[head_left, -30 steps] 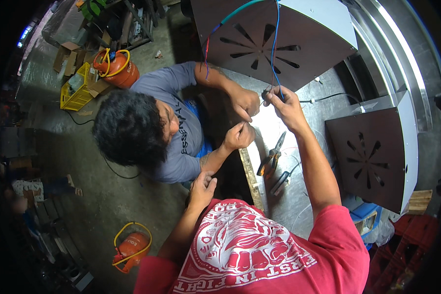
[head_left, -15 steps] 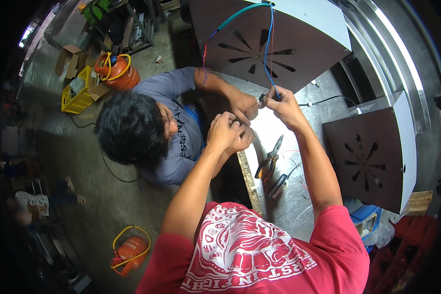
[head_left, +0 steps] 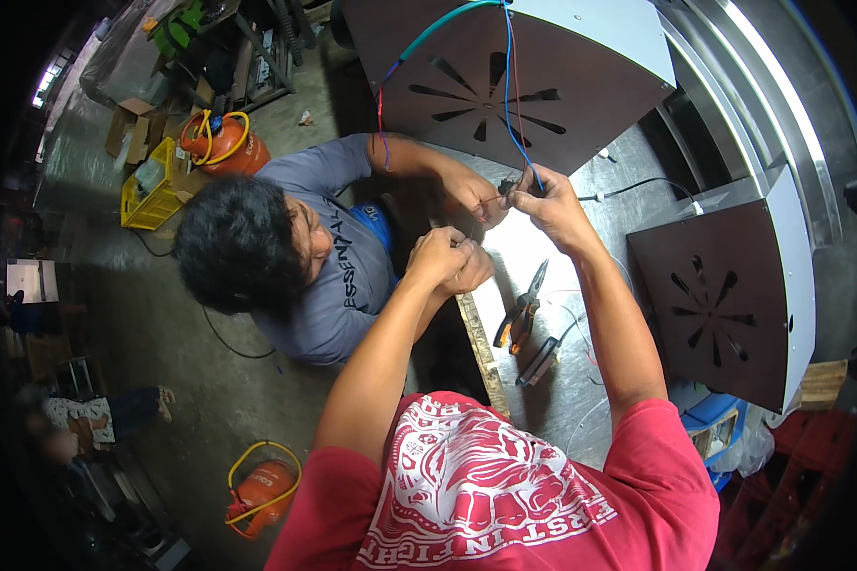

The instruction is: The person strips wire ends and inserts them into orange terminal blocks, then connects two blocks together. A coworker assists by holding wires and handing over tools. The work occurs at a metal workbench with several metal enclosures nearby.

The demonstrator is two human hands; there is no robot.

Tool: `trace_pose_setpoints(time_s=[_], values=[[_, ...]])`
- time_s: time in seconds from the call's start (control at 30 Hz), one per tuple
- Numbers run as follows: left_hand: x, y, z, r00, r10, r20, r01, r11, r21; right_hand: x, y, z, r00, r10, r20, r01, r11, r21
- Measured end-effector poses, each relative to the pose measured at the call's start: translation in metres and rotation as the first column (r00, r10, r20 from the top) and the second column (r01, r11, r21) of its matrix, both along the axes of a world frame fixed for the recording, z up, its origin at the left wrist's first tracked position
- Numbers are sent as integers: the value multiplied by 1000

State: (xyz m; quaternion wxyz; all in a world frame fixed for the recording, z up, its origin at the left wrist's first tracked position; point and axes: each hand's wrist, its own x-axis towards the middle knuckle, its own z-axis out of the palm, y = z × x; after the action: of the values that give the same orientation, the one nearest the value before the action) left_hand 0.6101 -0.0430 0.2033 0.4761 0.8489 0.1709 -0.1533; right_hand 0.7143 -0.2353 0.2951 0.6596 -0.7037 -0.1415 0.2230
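Note:
My right hand (head_left: 552, 214) pinches a small black part (head_left: 507, 187) at its fingertips, and a blue wire (head_left: 512, 119) runs down to it beside a thin red wire. My left hand (head_left: 435, 257) is closed, fingertips together against a co-worker's hand (head_left: 474, 270); whatever it grips is hidden. The co-worker's other hand (head_left: 471, 195) is close to the black part, with a thin reddish wire between them. Below my hands, long-nose pliers (head_left: 521, 312) with black and orange handles lie on the metal tabletop (head_left: 581, 285), next to a small dark tool (head_left: 539, 363).
A large dark metal housing (head_left: 438, 124) with slotted vents stands beyond my hands, a similar housing (head_left: 724, 314) to the right. The co-worker (head_left: 229, 247) leans in from the left. Orange gas cylinders (head_left: 229, 143), one farther back, one nearer, and a yellow crate (head_left: 148, 195) are on the floor.
The co-worker's head has shifted slightly left and the hand near the black part has turned a little. The view has moved slightly. My hands keep nearly the same pose.

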Motion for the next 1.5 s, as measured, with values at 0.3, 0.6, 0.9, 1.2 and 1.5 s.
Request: trace_pose_setpoints(time_s=[0.3,0.6,0.9,1.2,1.5], values=[[8,-3,-7,976,-130,175,139,989,-42,0,-5,5,998,-33,-50,30,998,-55],[-7,-10,43,901,421,103,-245,691,-680,1,-7,-4,948,3,-317,54,984,170],[-8,4,60,805,582,114,-224,476,-850,-12,7,-5,886,71,-458,119,920,373],[-3,-7,80,763,633,131,-177,400,-899,-17,15,-1,852,137,-505,100,904,415],[3,-6,86,784,550,287,-147,614,-775,-16,7,9,928,29,-371,74,963,258]])
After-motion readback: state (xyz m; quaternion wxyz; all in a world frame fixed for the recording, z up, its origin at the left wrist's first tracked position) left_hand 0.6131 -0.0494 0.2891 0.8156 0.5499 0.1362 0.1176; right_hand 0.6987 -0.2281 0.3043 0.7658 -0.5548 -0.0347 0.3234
